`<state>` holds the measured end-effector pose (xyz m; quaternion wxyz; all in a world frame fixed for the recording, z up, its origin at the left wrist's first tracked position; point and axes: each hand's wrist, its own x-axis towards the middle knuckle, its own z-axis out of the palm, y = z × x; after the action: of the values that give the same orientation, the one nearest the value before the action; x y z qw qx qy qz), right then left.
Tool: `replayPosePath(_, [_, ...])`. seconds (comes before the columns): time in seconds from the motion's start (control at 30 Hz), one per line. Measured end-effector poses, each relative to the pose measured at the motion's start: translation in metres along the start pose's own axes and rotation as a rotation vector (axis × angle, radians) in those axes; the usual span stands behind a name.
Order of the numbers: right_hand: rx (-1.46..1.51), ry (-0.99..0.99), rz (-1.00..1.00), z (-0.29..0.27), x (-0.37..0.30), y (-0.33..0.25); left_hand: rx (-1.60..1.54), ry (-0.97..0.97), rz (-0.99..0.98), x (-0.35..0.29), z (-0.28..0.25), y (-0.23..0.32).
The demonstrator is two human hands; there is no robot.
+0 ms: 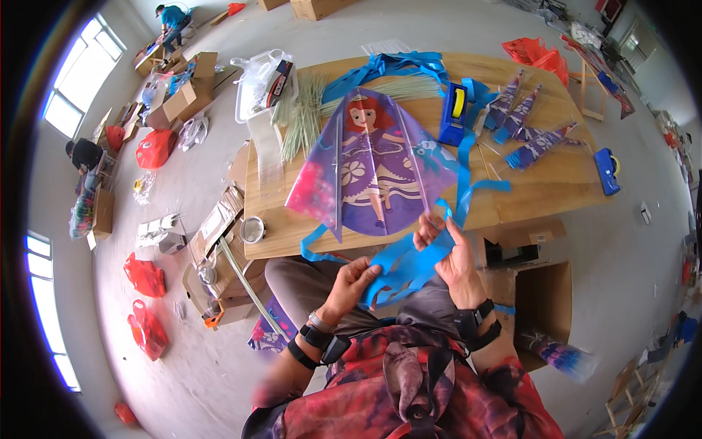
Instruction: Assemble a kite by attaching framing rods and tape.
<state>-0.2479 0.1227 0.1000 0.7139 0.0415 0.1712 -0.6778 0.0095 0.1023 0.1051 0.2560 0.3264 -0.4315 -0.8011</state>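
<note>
Both hands are up over the lap, working a bunch of blue ribbon point(398, 267). The left hand point(353, 284) is curled around its lower end, fingers closed on the strip. The right hand point(446, 252) pinches the upper part, thumb and fingers pressed on it. The ribbon is bright blue, thin and crumpled, gathered in loose folds between the two hands, with a tail running up from the right hand onto the table point(556, 183).

Just past the hands, the kite point(373, 164) lies flat on the table edge: purple, diamond-shaped, printed with a cartoon girl in a dress, and a blue strip hangs off its lower left corner. Beside it on the right stands a blue tape dispenser point(453, 110), ribbon looping around it. Further right lie folded purple kites point(523, 124), and another blue dispenser point(607, 170) sits near the far edge. Left of the kite, a sheaf of thin green sticks point(300, 117); behind it, more blue ribbon in a pile point(395, 67). Nothing sits between hands and kite.

On the floor: an open carton point(541, 293) at the right, red bags point(146, 278) at the left, boxes beyond.
</note>
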Motion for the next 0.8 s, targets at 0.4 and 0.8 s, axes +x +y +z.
replayPosePath(0.4, [-0.071, -0.088, 0.329, -0.014, -0.023, 0.047, 0.120, 0.004, 0.080, -0.009, 0.002, 0.002])
replayPosePath(0.8, [-0.444, -0.079, -0.051, 0.024, 0.033, 0.063, 0.002, -0.345, -0.179, -0.089, -0.033, 0.019])
